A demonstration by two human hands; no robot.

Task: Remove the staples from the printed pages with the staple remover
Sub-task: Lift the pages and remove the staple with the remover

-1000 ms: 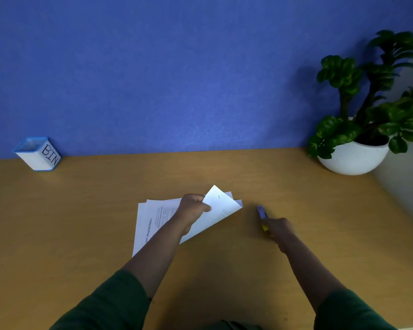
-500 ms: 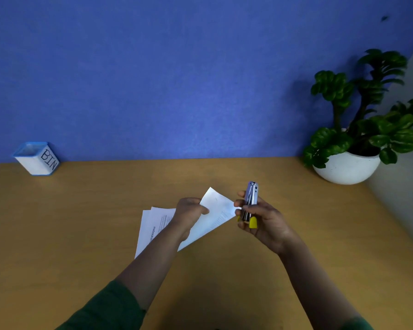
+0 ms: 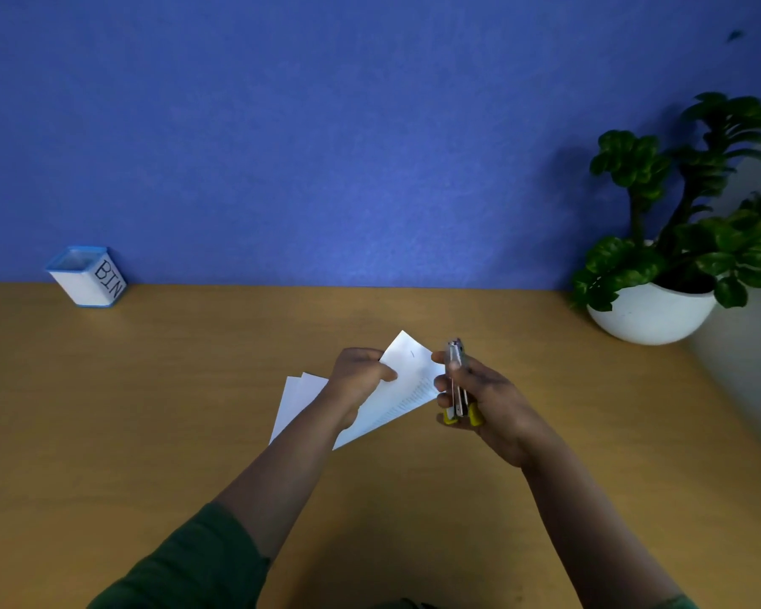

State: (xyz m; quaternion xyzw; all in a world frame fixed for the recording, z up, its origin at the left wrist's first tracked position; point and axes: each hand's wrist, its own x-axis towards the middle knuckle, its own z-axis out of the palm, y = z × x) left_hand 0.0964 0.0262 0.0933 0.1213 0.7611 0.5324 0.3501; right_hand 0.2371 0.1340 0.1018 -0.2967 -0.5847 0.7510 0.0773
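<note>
A set of white printed pages [image 3: 407,389] is lifted off the wooden desk [image 3: 150,410] at its far corner, where a small dark staple [image 3: 412,353] shows. My left hand [image 3: 359,380] pinches that set near the corner. More white sheets [image 3: 299,397] lie flat beneath, partly hidden by my left forearm. My right hand [image 3: 479,397] is closed around a metal staple remover [image 3: 457,380] with yellow ends, held upright just right of the raised corner, its tip close to the paper's edge.
A small white and blue box marked BIN [image 3: 88,276] stands at the back left against the blue wall. A green plant in a white pot [image 3: 651,312] sits at the back right. A grey surface borders the desk's right side.
My right hand picked the staple remover up from the desk and brought it left beside the raised corner. My left hand kept holding the pages up.
</note>
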